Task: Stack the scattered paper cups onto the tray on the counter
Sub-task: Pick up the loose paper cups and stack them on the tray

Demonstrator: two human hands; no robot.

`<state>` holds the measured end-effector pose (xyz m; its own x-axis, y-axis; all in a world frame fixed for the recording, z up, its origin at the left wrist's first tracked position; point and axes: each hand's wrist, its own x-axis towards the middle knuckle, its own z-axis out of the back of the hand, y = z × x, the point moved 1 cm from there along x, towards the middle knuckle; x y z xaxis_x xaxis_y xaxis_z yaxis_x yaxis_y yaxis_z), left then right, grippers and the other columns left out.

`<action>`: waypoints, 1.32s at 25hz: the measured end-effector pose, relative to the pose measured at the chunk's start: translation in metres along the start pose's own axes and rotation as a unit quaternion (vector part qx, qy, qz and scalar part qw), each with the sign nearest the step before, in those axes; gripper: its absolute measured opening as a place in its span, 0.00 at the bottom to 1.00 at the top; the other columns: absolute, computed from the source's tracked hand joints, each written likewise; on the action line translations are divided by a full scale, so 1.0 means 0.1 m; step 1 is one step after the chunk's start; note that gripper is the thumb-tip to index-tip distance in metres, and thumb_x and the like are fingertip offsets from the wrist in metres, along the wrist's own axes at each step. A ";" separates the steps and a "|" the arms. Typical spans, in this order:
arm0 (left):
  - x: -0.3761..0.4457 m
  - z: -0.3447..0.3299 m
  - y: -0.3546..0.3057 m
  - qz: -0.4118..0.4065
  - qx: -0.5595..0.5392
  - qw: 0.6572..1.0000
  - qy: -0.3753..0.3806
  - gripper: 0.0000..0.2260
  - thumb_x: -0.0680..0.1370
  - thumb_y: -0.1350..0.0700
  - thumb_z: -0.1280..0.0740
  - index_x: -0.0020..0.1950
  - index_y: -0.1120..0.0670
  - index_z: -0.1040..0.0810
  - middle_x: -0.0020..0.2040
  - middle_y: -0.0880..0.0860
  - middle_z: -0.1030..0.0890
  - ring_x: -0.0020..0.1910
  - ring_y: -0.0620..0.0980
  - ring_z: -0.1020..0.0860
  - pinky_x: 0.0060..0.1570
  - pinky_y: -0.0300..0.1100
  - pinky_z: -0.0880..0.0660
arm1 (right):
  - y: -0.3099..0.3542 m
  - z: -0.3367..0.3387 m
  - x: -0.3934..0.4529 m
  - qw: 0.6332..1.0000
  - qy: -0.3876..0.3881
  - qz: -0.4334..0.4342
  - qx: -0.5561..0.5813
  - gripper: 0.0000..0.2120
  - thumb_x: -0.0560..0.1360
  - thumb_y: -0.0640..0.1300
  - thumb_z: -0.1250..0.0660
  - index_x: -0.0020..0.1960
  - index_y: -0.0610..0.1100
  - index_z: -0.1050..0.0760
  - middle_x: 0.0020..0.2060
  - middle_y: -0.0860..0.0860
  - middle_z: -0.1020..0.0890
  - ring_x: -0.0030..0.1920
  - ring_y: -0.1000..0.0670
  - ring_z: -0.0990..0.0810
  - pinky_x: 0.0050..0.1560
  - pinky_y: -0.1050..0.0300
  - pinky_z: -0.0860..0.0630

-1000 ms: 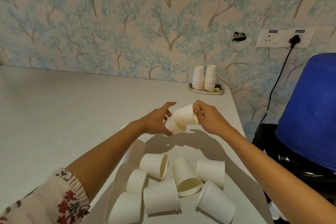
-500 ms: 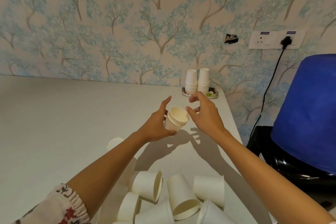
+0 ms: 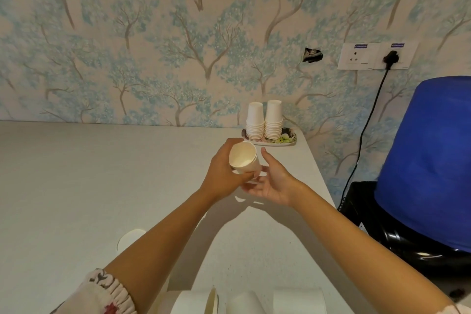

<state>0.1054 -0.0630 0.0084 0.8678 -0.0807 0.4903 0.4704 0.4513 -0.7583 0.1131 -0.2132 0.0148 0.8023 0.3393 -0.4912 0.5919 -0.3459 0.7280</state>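
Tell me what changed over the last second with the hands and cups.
The right hand pushed its cup into the left hand's and let go; the left hand now grips the nested cups alone, carried toward the tray. The two stacks on the tray stayed put.

Soft even indoor light, arm shadows on the counter, wide-angle bending at edges, perhaps slightly soft focus

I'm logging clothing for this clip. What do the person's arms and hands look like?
Both forearms are bare. The left arm's sleeve is pale cloth printed with red and dark flowers, gathered into an elastic cuff. A sliver of similar sleeve shows on the right. No rings, watch or gloves visible.
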 end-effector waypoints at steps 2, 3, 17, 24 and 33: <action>0.12 -0.08 0.00 -0.004 -0.014 1.000 -0.013 0.33 0.63 0.52 0.19 0.62 0.40 0.32 0.55 0.35 0.24 0.55 0.35 0.25 0.48 0.31 0.25 | 0.08 -0.02 0.13 0.996 0.043 -0.004 0.080 0.28 0.78 0.61 0.37 0.66 0.39 0.30 0.55 0.38 0.20 0.43 0.42 0.15 0.42 0.49 0.17; 0.18 -0.11 0.01 -0.008 -0.017 1.000 -0.013 0.34 0.63 0.52 0.19 0.63 0.40 0.32 0.56 0.36 0.23 0.56 0.35 0.25 0.50 0.34 0.24 | 0.13 -0.02 0.21 0.995 0.044 0.009 0.089 0.27 0.78 0.59 0.36 0.67 0.38 0.29 0.53 0.38 0.20 0.37 0.44 0.15 0.34 0.53 0.18; 0.26 -0.03 1.15 0.210 0.333 0.828 0.398 0.60 0.62 0.23 0.34 0.78 0.47 0.67 0.76 0.52 0.73 0.72 0.61 0.75 0.72 0.64 0.68 | 1.81 0.02 1.38 0.871 -0.265 0.385 -0.152 0.28 0.77 0.55 0.32 0.68 0.43 0.38 0.61 0.44 0.25 0.55 0.46 0.22 0.56 0.48 0.21; 0.30 -0.06 1.25 0.208 0.350 0.811 0.419 0.60 0.61 0.22 0.36 0.77 0.45 0.70 0.74 0.50 0.75 0.71 0.61 0.76 0.70 0.64 0.68 | 2.01 -0.07 2.01 0.659 -0.251 0.482 -0.520 0.26 0.77 0.49 0.31 0.68 0.40 0.37 0.65 0.40 0.33 0.61 0.41 0.28 0.57 0.52 0.30; 0.31 -0.07 1.31 0.205 0.352 0.812 0.418 0.61 0.60 0.21 0.37 0.76 0.44 0.71 0.74 0.50 0.75 0.71 0.61 0.76 0.70 0.64 0.68 | 1.91 0.08 2.09 0.604 -0.274 0.469 -0.584 0.19 0.80 0.49 0.35 0.66 0.39 0.28 0.66 0.41 0.31 0.69 0.41 0.33 0.65 0.49 0.31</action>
<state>0.1951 -0.0125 -0.0790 0.8721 -0.2387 -0.4271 0.1625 0.9647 -0.2073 0.3942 -0.2159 0.0475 0.8369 0.0221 0.5469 -0.3431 0.7997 0.4927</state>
